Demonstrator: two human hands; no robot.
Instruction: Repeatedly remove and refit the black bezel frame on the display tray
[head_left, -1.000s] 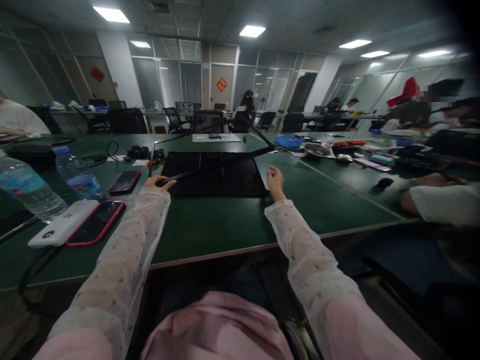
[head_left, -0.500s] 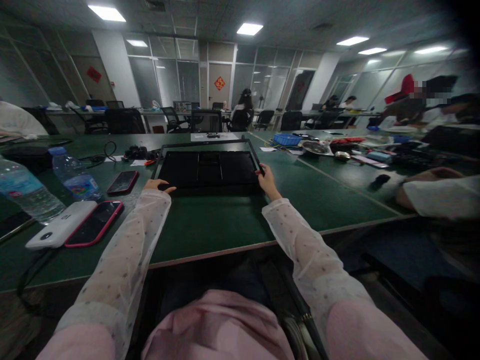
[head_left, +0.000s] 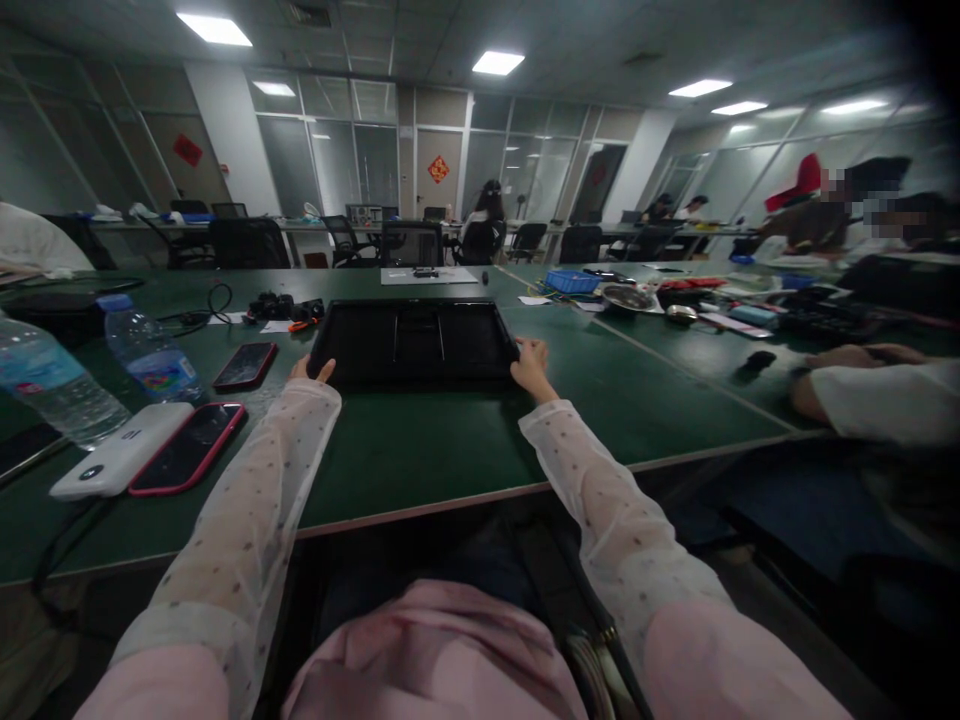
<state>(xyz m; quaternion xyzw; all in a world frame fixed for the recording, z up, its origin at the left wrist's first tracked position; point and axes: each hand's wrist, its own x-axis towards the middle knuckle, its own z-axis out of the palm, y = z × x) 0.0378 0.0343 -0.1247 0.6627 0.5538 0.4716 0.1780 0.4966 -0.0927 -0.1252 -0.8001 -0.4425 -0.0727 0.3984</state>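
Head view shows a flat black tray [head_left: 415, 342] lying on the green tabletop [head_left: 420, 450], straight ahead of the person and well back from the near edge. The left hand [head_left: 311, 369] rests at the tray's near left corner, fingers loosely spread and touching the rim without closing on it. The right hand [head_left: 531, 362] sits at the near right corner, fingers curled against the rim; whether this grip is truly clenched on the edge cannot be told from here.

By its look the tray is a thin, stiff, moulded panel with shallow recesses and a raised rim, probably light for its width. Being wide and flat, it likely flexes or tips if lifted from one corner, so a hold on both short sides, thumbs over the rim, seems the steadiest. Its dark surface looks smooth and may slide easily on the tabletop.

To the left lie a red phone [head_left: 244, 364], another phone [head_left: 187, 447] beside a white power bank [head_left: 120, 449], and two water bottles [head_left: 150, 357].
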